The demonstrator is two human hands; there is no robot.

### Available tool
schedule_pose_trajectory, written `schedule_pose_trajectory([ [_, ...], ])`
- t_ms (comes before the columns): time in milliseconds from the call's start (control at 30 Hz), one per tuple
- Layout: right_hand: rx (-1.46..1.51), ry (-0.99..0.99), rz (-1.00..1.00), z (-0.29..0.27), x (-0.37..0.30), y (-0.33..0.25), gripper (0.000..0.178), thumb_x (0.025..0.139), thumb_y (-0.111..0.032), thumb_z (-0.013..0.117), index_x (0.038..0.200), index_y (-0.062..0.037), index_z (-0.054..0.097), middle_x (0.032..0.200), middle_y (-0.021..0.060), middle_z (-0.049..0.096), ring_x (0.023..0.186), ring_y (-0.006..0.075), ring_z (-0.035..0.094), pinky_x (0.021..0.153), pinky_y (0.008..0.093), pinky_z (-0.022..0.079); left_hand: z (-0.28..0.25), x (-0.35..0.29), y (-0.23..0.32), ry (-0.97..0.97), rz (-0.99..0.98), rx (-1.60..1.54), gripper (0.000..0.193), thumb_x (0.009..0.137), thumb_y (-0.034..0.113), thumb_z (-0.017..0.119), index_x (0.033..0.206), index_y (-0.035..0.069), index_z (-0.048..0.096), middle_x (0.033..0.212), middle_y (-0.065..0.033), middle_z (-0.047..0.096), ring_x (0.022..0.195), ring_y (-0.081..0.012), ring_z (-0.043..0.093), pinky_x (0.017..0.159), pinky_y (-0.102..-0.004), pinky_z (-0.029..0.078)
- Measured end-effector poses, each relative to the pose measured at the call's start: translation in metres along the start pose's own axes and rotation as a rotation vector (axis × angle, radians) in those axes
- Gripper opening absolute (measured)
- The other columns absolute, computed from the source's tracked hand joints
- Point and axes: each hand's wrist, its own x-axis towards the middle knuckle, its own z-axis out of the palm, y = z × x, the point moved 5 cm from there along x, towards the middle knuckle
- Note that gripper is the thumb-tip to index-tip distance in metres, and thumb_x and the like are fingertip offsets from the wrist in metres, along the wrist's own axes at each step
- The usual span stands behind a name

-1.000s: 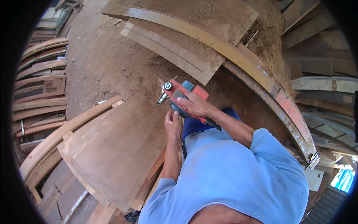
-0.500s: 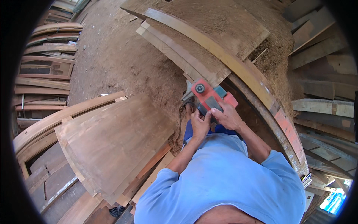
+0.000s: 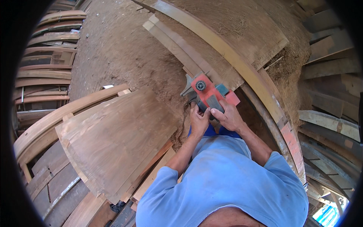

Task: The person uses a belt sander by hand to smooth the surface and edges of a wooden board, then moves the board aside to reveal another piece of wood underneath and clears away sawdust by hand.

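Observation:
A red electric hand planer (image 3: 210, 89) with a black round knob, a teal block and a dark grey grip is held up in front of my waist. My right hand (image 3: 228, 116) is closed on its near right part, with the thumb over the grey grip. My left hand (image 3: 199, 120) has its fingers bent against the planer's near lower edge, close beside the right thumb. What those left fingertips press on is partly hidden. Beyond the planer lies a flat wooden board (image 3: 181, 49), next to a long curved beam (image 3: 223, 41).
At my left a broad wooden panel (image 3: 117, 140) rests beside a curved wooden frame (image 3: 72, 109). Curved timber pieces (image 3: 45, 72) are stacked along the far left. More planks (image 3: 332, 90) lean at the right. Sawdust and shavings (image 3: 298, 75) cover the ground.
The planer and both hands have shifted slightly left in the view and the planer has turned a little. My view has swung slightly, so the surroundings shift too. Both hands stay at the planer.

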Motion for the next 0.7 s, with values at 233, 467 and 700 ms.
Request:
schedule_pose_trajectory([
  [233,0.044,0.013,-0.035,0.005,0.042,-0.028,0.073,0.09,-0.065,0.058,0.104,0.0063,0.063,0.093,0.0289,0.065,0.091,0.0445,0.066,0.079,0.05,0.05,-0.021,0.041,-0.008,0.066,-0.009,-0.035,0.035,0.09,0.021,0.077,0.114,-0.002,0.067,0.103,-0.0178,0.06,0.093,-0.0279,0.068,0.082,-0.0371,0.056],
  [467,-0.015,0.023,-0.058,0.006,0.083,-0.057,0.068,0.093,-0.062,0.06,0.106,0.0056,0.063,0.089,0.0262,0.065,0.088,0.0386,0.067,0.078,0.0459,0.051,-0.043,0.086,-0.015,0.097,0.012,0.041,0.035,0.087,0.024,0.078,0.11,-0.001,0.069,0.098,-0.0168,0.061,0.09,-0.029,0.067,0.079,-0.0384,0.054],
  [700,0.044,0.081,-0.134,0.015,0.131,-0.08,0.065,0.093,-0.057,0.06,0.099,0.0074,0.062,0.087,0.0297,0.064,0.087,0.0447,0.066,0.075,0.0492,0.05,-0.067,0.132,-0.008,0.109,-0.022,-0.071,0.034,0.089,0.024,0.077,0.11,-0.001,0.069,0.095,-0.0126,0.064,0.085,-0.0225,0.065,0.075,-0.0344,0.053],
])
